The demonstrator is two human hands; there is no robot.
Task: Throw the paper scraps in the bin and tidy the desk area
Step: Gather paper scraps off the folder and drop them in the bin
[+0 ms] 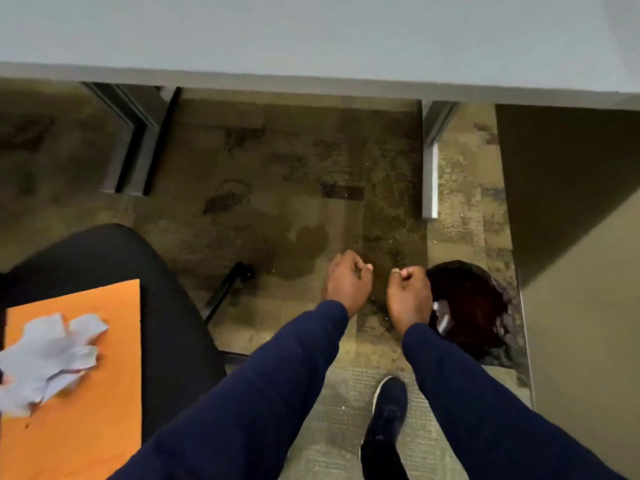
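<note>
Both my hands hang over the carpet in front of the desk, fingers curled into loose fists with nothing visible in them. My left hand (pixel 348 284) is left of my right hand (pixel 408 292). Just right of the right hand stands a dark bin (pixel 474 306) on the floor, with a pale scrap (pixel 442 320) inside near its left wall. At the far left, a crumpled white paper scrap (pixel 48 358) lies on an orange sheet (pixel 104 410) resting on a black chair seat (pixel 166 306).
The grey desk top (pixel 311 39) spans the upper view, its edge above the hands. Metal desk legs (pixel 430 168) stand behind the bin. A beige side panel (pixel 581 271) rises right of the bin. My dark shoe (pixel 388 420) is on the carpet.
</note>
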